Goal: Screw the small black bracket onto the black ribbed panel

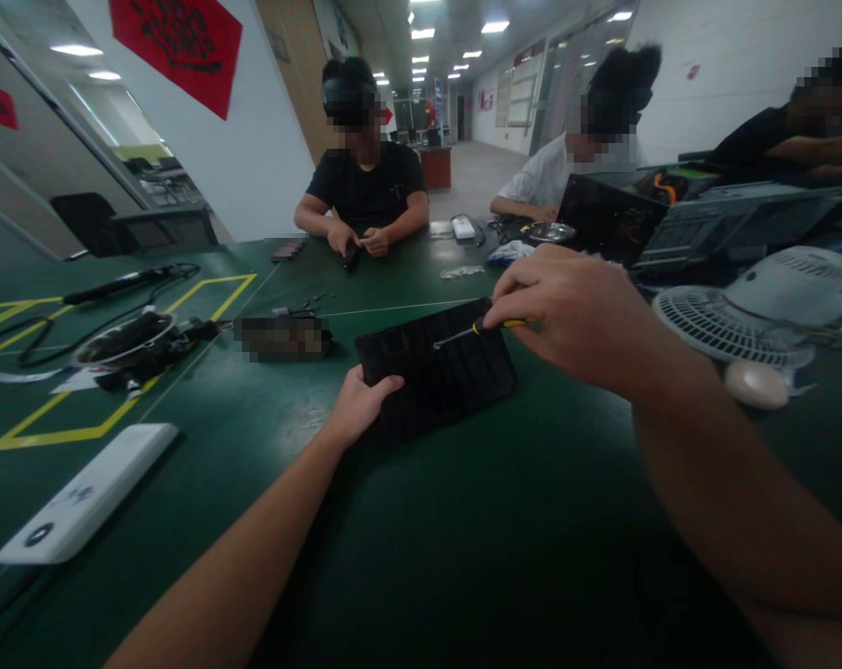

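Note:
A flat black rectangular panel or shallow case (455, 381) is tilted above the green table in the middle of the head view. My left hand (365, 400) grips its left edge, thumb on top and the other fingers hidden beneath. My right hand (560, 307) is closed round the yellow-and-black handle of a screwdriver (461, 337). Its metal shaft points left and down over the panel's upper middle. The tip has a small bright end, perhaps a screw; whether it touches the panel I cannot tell.
On the green table (393, 530) a white power bank (90, 492) lies at left, with cables and metal parts (138, 344) behind it. A white fan (734, 325) and a pinkish rounded object (756, 384) stand at right. Opposite, a person in black (369, 195) handles a small dark object.

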The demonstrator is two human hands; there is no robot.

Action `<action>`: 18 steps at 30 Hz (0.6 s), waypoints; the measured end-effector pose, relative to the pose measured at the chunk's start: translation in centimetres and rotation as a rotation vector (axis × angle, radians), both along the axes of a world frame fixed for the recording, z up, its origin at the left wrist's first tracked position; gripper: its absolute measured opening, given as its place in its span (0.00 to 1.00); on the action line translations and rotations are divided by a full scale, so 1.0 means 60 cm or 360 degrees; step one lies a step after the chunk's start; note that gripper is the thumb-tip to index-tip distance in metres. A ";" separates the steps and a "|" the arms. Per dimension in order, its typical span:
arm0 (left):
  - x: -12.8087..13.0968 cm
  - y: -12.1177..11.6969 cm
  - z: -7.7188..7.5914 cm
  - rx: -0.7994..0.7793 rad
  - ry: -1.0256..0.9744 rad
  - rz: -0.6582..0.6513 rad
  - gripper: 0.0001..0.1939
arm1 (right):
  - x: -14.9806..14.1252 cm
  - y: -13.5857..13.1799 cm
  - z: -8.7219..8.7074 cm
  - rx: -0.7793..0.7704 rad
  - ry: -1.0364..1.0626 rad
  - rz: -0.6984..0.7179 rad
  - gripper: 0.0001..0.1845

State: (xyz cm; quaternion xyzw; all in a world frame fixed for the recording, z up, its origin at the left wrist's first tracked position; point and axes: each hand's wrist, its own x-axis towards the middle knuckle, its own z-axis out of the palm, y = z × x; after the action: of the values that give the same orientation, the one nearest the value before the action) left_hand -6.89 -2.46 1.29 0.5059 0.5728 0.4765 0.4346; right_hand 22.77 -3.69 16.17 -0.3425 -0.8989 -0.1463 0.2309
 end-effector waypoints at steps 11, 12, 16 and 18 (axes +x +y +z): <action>-0.001 0.001 -0.002 -0.0023 -0.0044 0.0012 0.21 | -0.003 -0.007 0.002 -0.0073 -0.0037 -0.0073 0.16; -0.001 0.002 -0.003 -0.0018 -0.0038 0.0014 0.20 | -0.002 -0.008 0.003 -0.0094 -0.0044 -0.0089 0.16; -0.002 0.002 -0.003 -0.0006 -0.0021 0.0008 0.19 | -0.001 -0.017 0.009 -0.0212 -0.0081 -0.0226 0.14; -0.001 0.002 -0.002 -0.0016 -0.0019 0.0007 0.19 | -0.003 -0.020 0.012 -0.0259 -0.0135 -0.0325 0.14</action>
State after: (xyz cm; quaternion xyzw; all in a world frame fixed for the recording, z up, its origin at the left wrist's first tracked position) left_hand -6.98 -2.35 1.15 0.4995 0.5737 0.4777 0.4395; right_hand 22.60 -4.90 16.89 -0.4433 -0.8772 -0.1102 0.1480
